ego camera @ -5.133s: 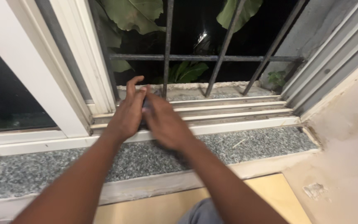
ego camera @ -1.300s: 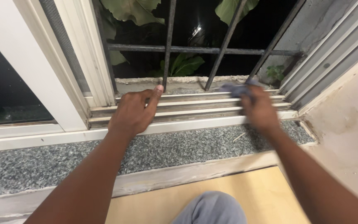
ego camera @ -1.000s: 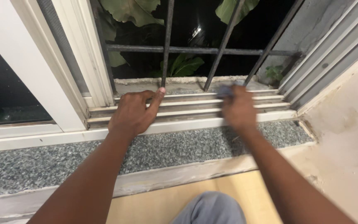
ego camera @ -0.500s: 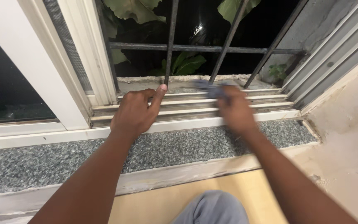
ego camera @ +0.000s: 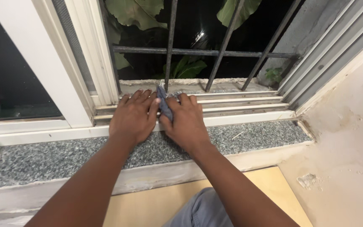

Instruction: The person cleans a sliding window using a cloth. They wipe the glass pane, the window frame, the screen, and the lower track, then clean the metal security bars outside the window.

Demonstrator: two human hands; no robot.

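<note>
The light is warm and comes from inside the room, so the wall (ego camera: pixel 349 126) on the right and the granite sill (ego camera: pixel 64 155) look bright and even. Beyond the window bars (ego camera: pixel 171 42) it is night, nearly black, with one small glare spot (ego camera: pixel 198 37). The leaves (ego camera: pixel 131 12) catch some light. Shadows are soft. The focus is sharp, and straight frame lines lean at the edges.
</note>
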